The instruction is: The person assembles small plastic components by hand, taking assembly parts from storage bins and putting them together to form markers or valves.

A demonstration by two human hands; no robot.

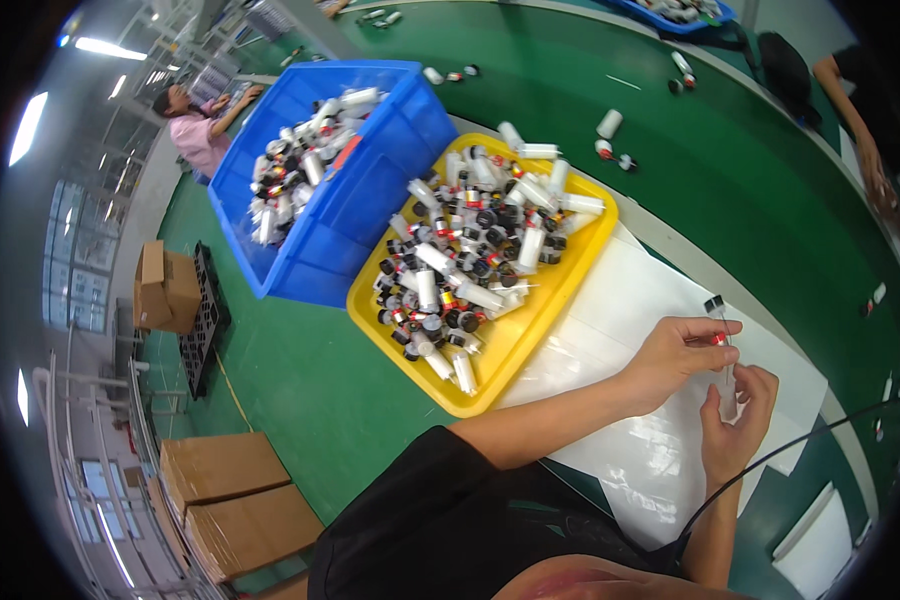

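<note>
- Head view shows first the green work surface (560,75), which bends broadly across the upper right, with few loose capped tubes (610,124) lying on it.
- Next in size is the blue bin (320,250), at upper left of you, with many white and clear tubes inside, mixed with black caps.
- Just beside this bin is your yellow tray (515,345), smaller and shallower, heaped with similar tubes; its lower corner is bare.
- Beside the tray you have a glossy white sheet (610,340), partly below your forearms.
- Two closed cardboard boxes (240,500) stand at lower left, well apart from your hands.
- Your left hand (675,362) is narrow, with thumb and fingers pinched on the upper part of one clear tube.
- Your right hand (738,420) is also narrow; it holds the lower part of the same tube, with curled fingers.
- This clear tube (720,338) is above the white sheet, near its right edge, standing roughly upright between your hands; a red part shows at its middle.
- Smallest is the black cap (714,304), at the tube's upper end, above your left fingertips.
</note>
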